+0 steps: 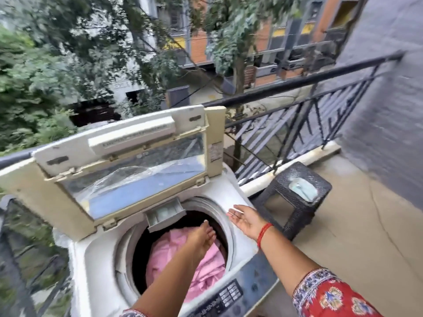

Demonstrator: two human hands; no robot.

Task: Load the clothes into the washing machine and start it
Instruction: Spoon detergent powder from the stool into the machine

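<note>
- Loading is the step in hand, I judge: my left hand [201, 236] reaches down into the round drum opening of the white top-loading washing machine [100, 255], fingers straight and together, pressing on or just over the crumpled pink cloth [174, 259] inside; contact I cannot confirm.
- My right hand [246, 219] hovers open, palm up, fingers spread, over the machine's right rim, holding nothing.
- The pink cloth sits well down in the drum, toward its near side.
- The yellowed hinged lid with its clear window [128, 170] stands raised at the back edge; a small detergent drawer [164, 215] juts out at the drum's far rim.
- Next, as I read it: tuck the cloth down, draw the left hand clear, lower the lid, then go to the dark-blue button panel [238, 291] along the near edge.
- Around us: a concrete balcony floor [354, 236], a black metal railing [297, 124], a dark woven stool [295, 197] just right of the machine with a pale object on top, trees and buildings beyond.
</note>
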